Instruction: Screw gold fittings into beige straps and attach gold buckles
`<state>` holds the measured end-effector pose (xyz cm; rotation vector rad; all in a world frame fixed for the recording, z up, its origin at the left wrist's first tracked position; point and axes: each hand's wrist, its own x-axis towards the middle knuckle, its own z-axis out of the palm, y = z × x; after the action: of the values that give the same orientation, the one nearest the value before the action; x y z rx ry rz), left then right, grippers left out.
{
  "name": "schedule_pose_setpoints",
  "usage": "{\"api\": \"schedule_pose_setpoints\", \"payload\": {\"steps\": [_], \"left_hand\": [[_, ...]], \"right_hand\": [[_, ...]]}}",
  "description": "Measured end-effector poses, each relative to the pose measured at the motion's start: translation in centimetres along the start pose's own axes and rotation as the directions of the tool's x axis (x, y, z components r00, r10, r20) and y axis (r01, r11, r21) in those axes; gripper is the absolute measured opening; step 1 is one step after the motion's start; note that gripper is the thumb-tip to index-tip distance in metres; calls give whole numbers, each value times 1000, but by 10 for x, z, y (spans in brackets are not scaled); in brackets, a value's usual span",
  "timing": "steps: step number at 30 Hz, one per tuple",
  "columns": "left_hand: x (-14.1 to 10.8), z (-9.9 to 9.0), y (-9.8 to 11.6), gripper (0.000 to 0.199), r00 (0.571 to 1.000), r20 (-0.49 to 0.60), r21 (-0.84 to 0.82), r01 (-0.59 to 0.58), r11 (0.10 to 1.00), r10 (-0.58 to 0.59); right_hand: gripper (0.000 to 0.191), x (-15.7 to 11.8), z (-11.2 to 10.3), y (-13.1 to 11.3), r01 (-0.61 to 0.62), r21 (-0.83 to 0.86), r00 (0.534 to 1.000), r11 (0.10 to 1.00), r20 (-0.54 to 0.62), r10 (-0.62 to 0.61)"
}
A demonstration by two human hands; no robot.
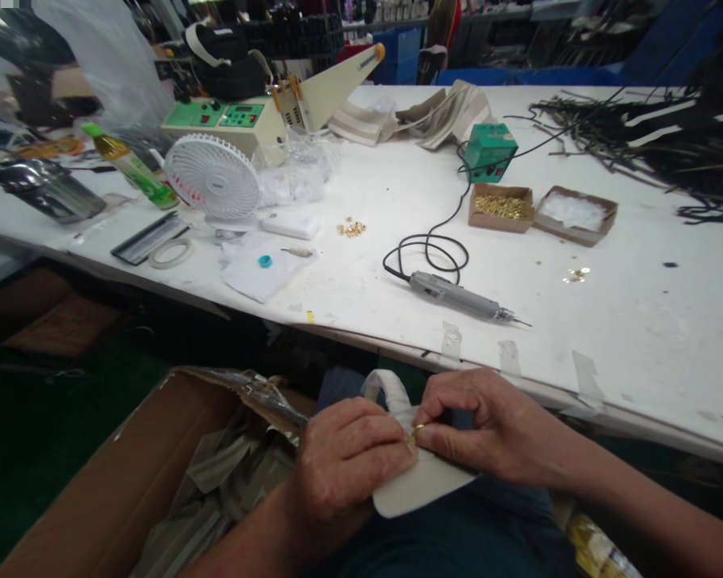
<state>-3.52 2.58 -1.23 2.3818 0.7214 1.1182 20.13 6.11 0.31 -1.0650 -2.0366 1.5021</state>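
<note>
A cream-coloured flat panel (425, 482) with a wrapped loop handle (389, 387) rests above my lap, in front of the table edge. My left hand (355, 453) is closed over the panel's left side, fingers pressed on it near the handle's base. My right hand (479, 421) pinches a small gold metal piece (418, 431) between thumb and forefinger against the panel. The fingertips of both hands nearly meet there, and they hide much of the gold piece, so its exact kind does not show.
On the white table (337, 281) lie a grey electric screwdriver (458, 297), corded to a green box (490, 152), and loose gold pieces (352, 228). Small cardboard boxes hold gold parts (500, 207) and white bits (572, 212). A white fan (214, 178) stands left; a large carton (126, 474) is below.
</note>
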Motion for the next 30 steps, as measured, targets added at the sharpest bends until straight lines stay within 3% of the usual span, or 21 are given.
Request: {"api": "schedule_pose_setpoints", "payload": {"steps": [6,9,11,14,16,19,24,27,30], "left_hand": [[-1,9,-7,20,994,-46,-47,98,994,-100],[2,11,-14,14,950,-94,-132,286,949,-299],[6,10,-20,6,848,-97,-223,491,842,-520],[17,7,-31,8,627,-16,-328,733,596,-779],[25,5,-39,15,559,52,-385,776,500,-827],[36,7,-53,25,533,131,-504,762,406,-836],[51,11,-81,40,494,266,-625,742,242,-828],[58,13,-102,33,504,228,-542,777,322,-833],[62,16,-122,36,582,79,-299,788,537,-810]], "right_hand": [[15,3,0,3,-128,68,992,989,10,128],[28,6,-6,6,-124,160,987,979,-78,137],[38,8,-11,6,-88,190,982,978,-146,117],[33,14,-15,10,-46,150,983,988,-171,71],[25,21,-13,17,-62,103,971,993,-225,84],[26,35,-10,30,-116,109,934,987,-326,146],[29,62,-22,46,-145,200,914,969,-348,209],[26,80,-32,51,-208,170,898,963,-357,257],[24,94,-35,55,-272,35,877,962,-402,262]]}}
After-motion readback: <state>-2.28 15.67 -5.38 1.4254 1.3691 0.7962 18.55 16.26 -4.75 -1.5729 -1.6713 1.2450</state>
